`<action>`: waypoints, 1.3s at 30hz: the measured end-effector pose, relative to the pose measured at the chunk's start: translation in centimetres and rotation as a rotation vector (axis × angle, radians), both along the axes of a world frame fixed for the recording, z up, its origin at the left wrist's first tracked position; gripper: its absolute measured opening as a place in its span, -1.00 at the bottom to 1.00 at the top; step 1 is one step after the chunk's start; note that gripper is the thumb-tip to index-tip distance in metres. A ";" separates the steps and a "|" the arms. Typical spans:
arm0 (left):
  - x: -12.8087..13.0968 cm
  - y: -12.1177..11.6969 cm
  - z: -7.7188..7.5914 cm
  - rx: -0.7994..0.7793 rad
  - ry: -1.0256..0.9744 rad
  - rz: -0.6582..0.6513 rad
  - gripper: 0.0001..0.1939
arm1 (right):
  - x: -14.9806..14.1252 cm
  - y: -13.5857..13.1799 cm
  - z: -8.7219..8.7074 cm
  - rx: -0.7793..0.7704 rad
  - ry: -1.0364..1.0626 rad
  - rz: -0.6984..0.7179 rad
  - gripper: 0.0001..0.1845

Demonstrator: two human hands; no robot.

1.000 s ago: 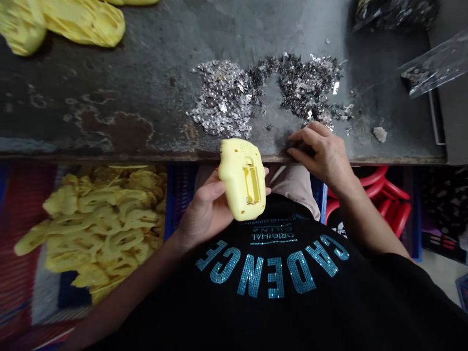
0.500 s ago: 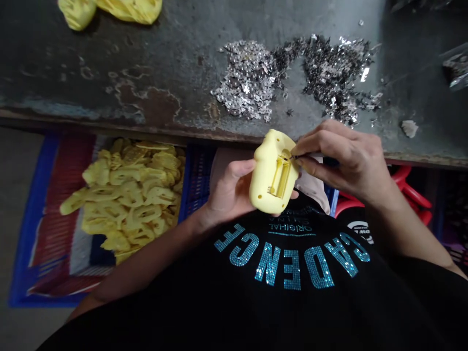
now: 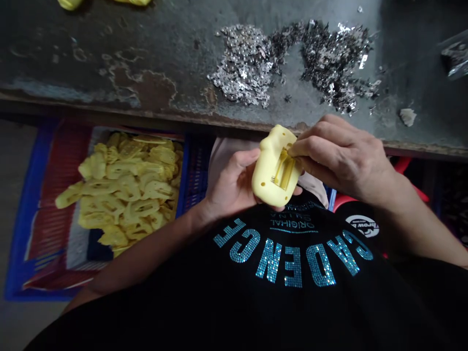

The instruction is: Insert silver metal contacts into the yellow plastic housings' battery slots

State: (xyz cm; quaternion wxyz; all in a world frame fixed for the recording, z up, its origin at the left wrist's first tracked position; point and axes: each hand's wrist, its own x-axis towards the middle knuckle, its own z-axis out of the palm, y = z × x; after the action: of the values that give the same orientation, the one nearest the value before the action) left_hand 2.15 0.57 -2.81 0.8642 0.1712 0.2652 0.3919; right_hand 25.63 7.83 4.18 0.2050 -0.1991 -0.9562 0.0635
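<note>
A pale yellow plastic toy casing (image 3: 272, 187) rests tilted in my left hand (image 3: 234, 185), whose fingers wrap behind it with the thumb along its left edge. Its open battery compartment (image 3: 284, 170) faces up, with two long slots and screw holes around it. My right hand (image 3: 340, 153) pinches at the upper end of the compartment, thumb and forefinger pressed together. What lies between those fingertips is mostly hidden; a small dark metal piece showed there a moment earlier. Beyond the casing, a heap of small shiny metal pieces (image 3: 244, 68) lies on the workbench (image 3: 190, 58).
A second heap of darker metal pieces (image 3: 336, 63) adjoins the first. To the left below the bench, a blue and red crate (image 3: 25, 209) holds several yellow plastic parts (image 3: 127, 185). A clear bag (image 3: 457, 56) and a whitish scrap (image 3: 407, 117) lie at right.
My right fingertips have moved further over the compartment's upper end, covering the small metal piece. The casing has turned slightly; the whole view has shifted a little.
</note>
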 end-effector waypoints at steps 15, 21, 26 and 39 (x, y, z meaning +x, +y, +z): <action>0.3 -0.6 -0.1 0.022 -0.017 0.010 -0.16 | 0.5 -2.2 -0.7 0.009 0.103 -0.088 -0.87; 0.6 -1.4 0.2 0.056 0.086 0.134 -0.35 | 1.3 -1.2 -2.1 -0.346 0.334 -0.218 -0.75; 0.6 -2.3 0.1 0.235 0.259 0.241 -0.35 | 1.0 -0.4 -3.3 -0.693 0.336 -0.205 -0.45; -0.4 -3.1 -1.2 0.285 0.454 0.332 -0.60 | -1.1 -1.4 -5.6 -0.319 0.493 -0.301 -0.45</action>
State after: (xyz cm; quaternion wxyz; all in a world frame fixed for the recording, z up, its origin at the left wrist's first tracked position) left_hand 1.76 -2.49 -4.06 0.6744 0.3278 0.4180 0.5128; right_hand 24.57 6.38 -1.45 0.4035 -0.3466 -0.8157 0.2274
